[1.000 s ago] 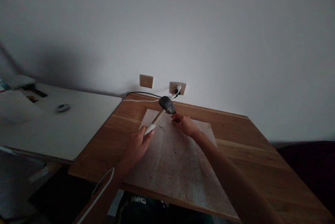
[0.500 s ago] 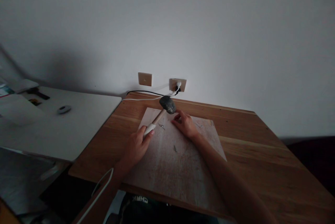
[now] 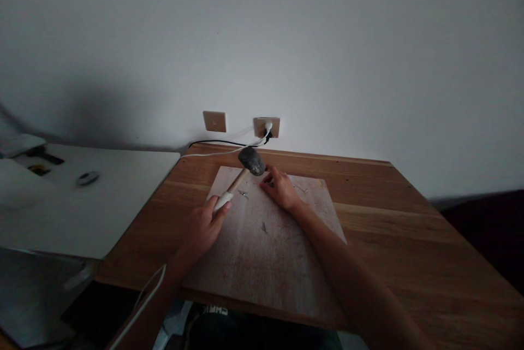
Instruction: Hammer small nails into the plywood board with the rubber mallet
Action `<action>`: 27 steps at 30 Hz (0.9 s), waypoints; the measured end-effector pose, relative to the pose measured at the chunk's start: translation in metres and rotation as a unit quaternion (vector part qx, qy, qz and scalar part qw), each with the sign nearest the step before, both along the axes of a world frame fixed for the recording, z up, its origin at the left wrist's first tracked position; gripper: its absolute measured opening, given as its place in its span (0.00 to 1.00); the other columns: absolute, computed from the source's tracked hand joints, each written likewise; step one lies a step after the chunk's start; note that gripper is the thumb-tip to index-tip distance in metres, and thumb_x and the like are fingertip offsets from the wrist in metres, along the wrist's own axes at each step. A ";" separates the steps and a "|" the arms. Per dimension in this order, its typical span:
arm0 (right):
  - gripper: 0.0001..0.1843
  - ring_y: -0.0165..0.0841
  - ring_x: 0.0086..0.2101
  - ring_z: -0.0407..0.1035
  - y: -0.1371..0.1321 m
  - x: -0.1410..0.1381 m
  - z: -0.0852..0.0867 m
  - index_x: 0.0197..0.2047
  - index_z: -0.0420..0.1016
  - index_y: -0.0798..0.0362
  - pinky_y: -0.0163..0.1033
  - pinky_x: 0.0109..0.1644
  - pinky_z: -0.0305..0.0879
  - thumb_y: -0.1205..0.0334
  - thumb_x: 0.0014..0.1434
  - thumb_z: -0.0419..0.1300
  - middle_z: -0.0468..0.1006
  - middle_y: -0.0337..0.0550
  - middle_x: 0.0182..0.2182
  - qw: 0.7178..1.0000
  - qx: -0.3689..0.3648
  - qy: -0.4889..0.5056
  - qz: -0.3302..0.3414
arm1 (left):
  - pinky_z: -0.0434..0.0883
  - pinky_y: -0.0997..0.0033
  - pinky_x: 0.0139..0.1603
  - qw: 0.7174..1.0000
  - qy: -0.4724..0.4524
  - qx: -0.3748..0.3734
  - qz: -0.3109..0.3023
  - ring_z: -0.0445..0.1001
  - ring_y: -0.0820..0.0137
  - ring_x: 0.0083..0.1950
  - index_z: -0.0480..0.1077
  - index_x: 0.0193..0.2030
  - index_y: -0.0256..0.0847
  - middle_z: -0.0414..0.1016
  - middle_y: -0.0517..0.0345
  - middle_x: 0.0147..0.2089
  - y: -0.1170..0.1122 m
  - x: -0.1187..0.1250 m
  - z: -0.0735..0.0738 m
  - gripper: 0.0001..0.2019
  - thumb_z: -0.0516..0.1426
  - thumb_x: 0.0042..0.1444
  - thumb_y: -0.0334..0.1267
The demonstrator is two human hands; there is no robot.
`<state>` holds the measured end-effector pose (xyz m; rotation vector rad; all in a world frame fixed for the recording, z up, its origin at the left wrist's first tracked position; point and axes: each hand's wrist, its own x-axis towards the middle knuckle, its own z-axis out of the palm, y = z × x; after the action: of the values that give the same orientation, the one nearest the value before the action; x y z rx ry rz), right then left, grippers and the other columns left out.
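My left hand (image 3: 203, 225) is closed round the wooden handle of a mallet (image 3: 241, 175), whose dark head is raised over the far part of a pale plywood board (image 3: 262, 251). My right hand (image 3: 279, 188) rests on the board just right of the mallet head, fingers pinched together on something too small to make out. Small nails lie on the board: one (image 3: 244, 194) near the handle, another (image 3: 264, 226) nearer me.
The board lies on a wooden table (image 3: 393, 230) against a white wall. Two wall plates (image 3: 266, 126) with plugged cables sit behind it. A white table (image 3: 82, 202) stands to the left with a small round object (image 3: 87, 177). A white cable runs along my left forearm.
The view has shifted a little, so everything sits slightly further left. The mallet head stays raised beside my right hand; both hands keep their grips.
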<state>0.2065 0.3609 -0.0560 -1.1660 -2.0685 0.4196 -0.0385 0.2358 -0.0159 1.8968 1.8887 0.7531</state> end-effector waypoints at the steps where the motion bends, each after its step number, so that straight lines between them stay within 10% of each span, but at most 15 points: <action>1: 0.26 0.39 0.40 0.74 0.000 0.000 0.000 0.59 0.66 0.52 0.44 0.49 0.68 0.68 0.58 0.65 0.81 0.42 0.36 1.000 0.008 -0.005 -0.001 | 0.61 0.70 0.34 1.000 0.000 -0.001 -0.001 0.75 0.64 0.32 0.65 0.35 0.44 0.71 0.60 0.26 0.000 0.000 0.000 0.16 0.48 0.65 0.53; 14: 0.27 0.37 0.39 0.77 0.001 -0.001 0.002 0.60 0.64 0.55 0.42 0.48 0.69 0.71 0.59 0.63 0.83 0.44 0.37 1.000 -0.014 0.007 0.011 | 0.63 0.70 0.37 0.999 0.047 0.002 -0.010 0.77 0.64 0.36 0.67 0.37 0.44 0.75 0.57 0.31 0.003 0.001 -0.006 0.14 0.49 0.68 0.49; 27: 0.35 0.41 0.46 0.76 0.003 -0.002 0.000 0.64 0.59 0.55 0.47 0.54 0.69 0.67 0.56 0.67 0.81 0.46 0.41 0.999 -0.012 0.029 0.014 | 0.68 0.63 0.48 0.980 0.191 -0.053 -0.030 0.79 0.55 0.51 0.73 0.54 0.43 0.81 0.47 0.47 0.012 -0.005 0.050 0.19 0.49 0.69 0.51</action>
<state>0.2050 0.3636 -0.0559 -1.1277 -2.0378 0.4880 -0.0439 0.2481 0.0337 2.1350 2.0287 0.2745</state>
